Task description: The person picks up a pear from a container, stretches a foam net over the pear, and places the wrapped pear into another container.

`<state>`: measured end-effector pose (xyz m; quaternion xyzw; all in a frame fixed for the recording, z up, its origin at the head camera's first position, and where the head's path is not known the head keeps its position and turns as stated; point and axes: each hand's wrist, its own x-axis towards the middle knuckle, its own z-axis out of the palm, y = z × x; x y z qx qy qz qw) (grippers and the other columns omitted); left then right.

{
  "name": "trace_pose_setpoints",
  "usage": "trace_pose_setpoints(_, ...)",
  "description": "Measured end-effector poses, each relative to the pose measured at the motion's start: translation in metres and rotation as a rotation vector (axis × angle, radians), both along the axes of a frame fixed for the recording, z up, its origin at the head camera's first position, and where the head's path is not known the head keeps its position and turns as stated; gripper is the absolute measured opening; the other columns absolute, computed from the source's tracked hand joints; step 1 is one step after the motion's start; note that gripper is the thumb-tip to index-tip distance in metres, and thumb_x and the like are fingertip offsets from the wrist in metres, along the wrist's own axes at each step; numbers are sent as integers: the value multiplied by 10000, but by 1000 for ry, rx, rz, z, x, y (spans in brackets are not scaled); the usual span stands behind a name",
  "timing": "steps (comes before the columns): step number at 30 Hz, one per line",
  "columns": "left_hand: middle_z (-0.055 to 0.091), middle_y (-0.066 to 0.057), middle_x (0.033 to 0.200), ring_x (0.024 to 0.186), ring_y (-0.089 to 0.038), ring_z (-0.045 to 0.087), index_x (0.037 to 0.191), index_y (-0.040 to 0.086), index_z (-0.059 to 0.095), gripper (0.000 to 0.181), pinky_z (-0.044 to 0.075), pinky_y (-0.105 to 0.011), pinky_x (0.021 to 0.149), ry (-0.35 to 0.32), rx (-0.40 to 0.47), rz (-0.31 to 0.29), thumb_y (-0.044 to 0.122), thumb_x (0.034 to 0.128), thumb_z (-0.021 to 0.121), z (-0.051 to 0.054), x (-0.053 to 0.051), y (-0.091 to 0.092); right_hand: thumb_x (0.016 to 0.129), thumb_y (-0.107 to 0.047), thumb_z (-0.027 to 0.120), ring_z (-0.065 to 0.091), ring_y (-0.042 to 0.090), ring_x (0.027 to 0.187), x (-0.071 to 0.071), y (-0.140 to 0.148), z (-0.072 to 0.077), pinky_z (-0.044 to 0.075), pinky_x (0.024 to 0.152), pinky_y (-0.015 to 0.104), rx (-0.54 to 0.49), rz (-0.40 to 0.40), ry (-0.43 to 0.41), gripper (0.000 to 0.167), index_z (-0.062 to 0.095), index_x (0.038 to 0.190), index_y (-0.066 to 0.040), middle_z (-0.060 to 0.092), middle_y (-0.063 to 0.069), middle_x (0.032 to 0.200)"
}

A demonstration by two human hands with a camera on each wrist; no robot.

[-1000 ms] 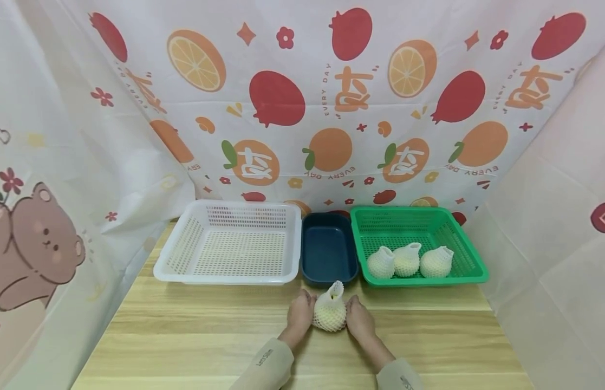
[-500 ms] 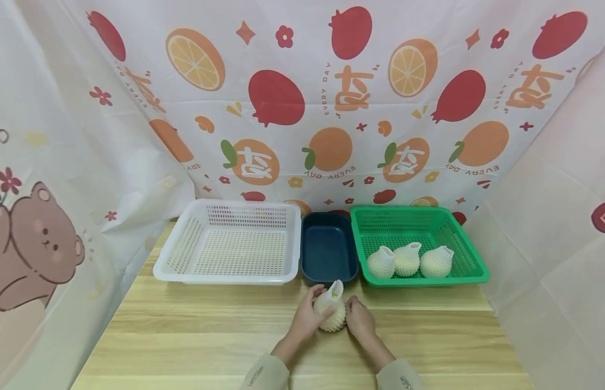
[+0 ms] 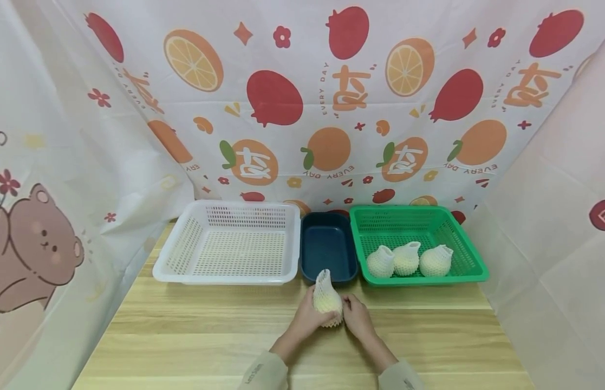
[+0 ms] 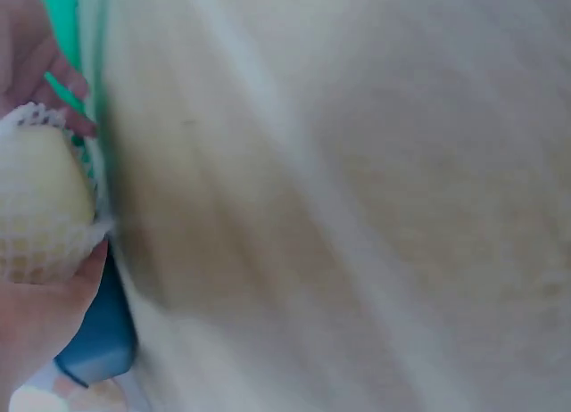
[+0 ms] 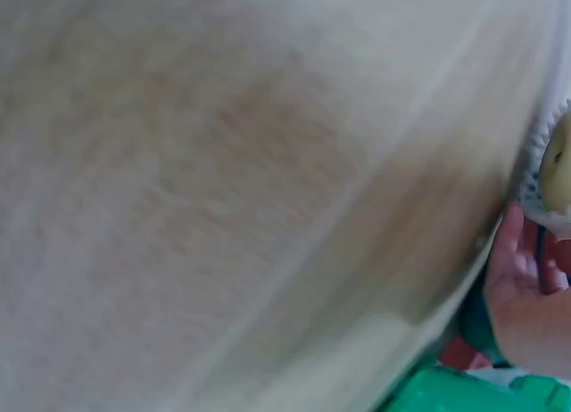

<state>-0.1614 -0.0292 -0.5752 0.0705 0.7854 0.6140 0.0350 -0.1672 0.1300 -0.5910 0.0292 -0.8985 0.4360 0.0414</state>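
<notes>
In the head view a pale yellow fruit, pear-like, in a white foam net sleeve (image 3: 326, 300) is tilted above the wooden table, its narrow net neck pointing away. My left hand (image 3: 304, 319) grips it from the left, thumb across the near side. Close by its right side is my right hand (image 3: 359, 318); its fingers look spread in the left wrist view, near or touching the net's edge. In the right wrist view the fruit's bare end (image 5: 558, 167) with a dark spot shows at the sleeve's open edge. Contact by the right fingertips is hard to make out.
A white basket (image 3: 226, 280) stands at the back left and a dark blue tub (image 3: 329, 244) in the middle. The green basket (image 3: 424, 281) at right holds several netted fruits (image 3: 406, 260). Printed cloth (image 3: 302, 184) hangs behind. Wooden tabletop (image 3: 200, 336) lies in front.
My left hand has gone from the fruit's left side to a full grip round it. The fruit has tipped, its neck leaning left and away. The right hand stays beside it, fingers shifted slightly.
</notes>
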Motion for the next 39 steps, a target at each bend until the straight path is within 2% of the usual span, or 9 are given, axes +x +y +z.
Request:
trace_pose_setpoints(6,437,-227,1238,1107,-308,446,1330,-57,214,823,383,-428,916,-145,126,65,248,773,738,34,1,1,936,-28,491,555,116,808,2,3,29,469,672,229,-387,31,59,100,575,973,13,598,109,947)
trace_pose_setpoints(10,484,-177,1143,959,-220,522,1320,-65,221,711,459,-327,796,-255,338,58,275,858,641,58,-2,-2,939,47,448,545,180,992,7,3,54,453,817,221,-527,181,187,189,503,1114,92,548,222,1117)
trace_pose_setpoints(14,493,-135,1133,930,-153,528,1367,-46,214,634,454,-272,791,-308,535,-39,315,935,506,76,-7,-9,796,184,555,475,355,1087,15,1,87,428,891,374,-434,358,351,494,363,1250,165,440,320,1230)
trace_pose_setpoints(18,427,-162,1230,1059,-192,479,1405,-23,166,613,404,-299,902,-302,591,-193,331,972,418,86,-10,-15,701,88,736,388,352,1197,20,-7,112,390,945,381,-239,392,411,776,293,1339,119,342,288,1347)
trace_pose_setpoints(20,411,-184,1243,1077,-221,473,1407,-10,162,609,411,-327,909,-306,596,-224,349,977,402,90,-10,-15,676,22,788,345,350,1238,20,-11,116,369,970,399,-176,390,432,835,299,1348,99,317,267,1375)
trace_pose_setpoints(25,432,-196,1213,1014,-213,514,1390,2,166,660,469,-343,841,-328,619,-100,407,952,449,98,-10,-9,641,-39,821,315,344,1266,10,-18,102,366,937,509,-140,351,485,882,333,1373,27,307,192,1419)
trace_pose_setpoints(33,498,-129,1096,808,-91,547,1345,9,192,607,461,-178,647,-227,615,112,371,952,479,99,-3,6,665,-59,813,316,254,1287,2,-27,87,363,944,507,-118,224,465,894,347,1419,-176,296,25,1457)
trace_pose_setpoints(36,435,-146,1179,889,-112,522,1360,15,170,615,452,-191,716,-193,613,167,354,954,483,99,-1,12,681,-30,799,330,250,1279,1,-32,89,375,937,503,-103,169,476,856,377,1406,-197,320,25,1444)
trace_pose_setpoints(39,347,-182,1276,1015,-170,488,1377,17,122,644,440,-232,818,-181,608,164,357,958,473,101,0,15,688,-27,794,346,268,1268,0,-34,90,382,935,492,-100,142,498,824,398,1394,-184,344,51,1426)
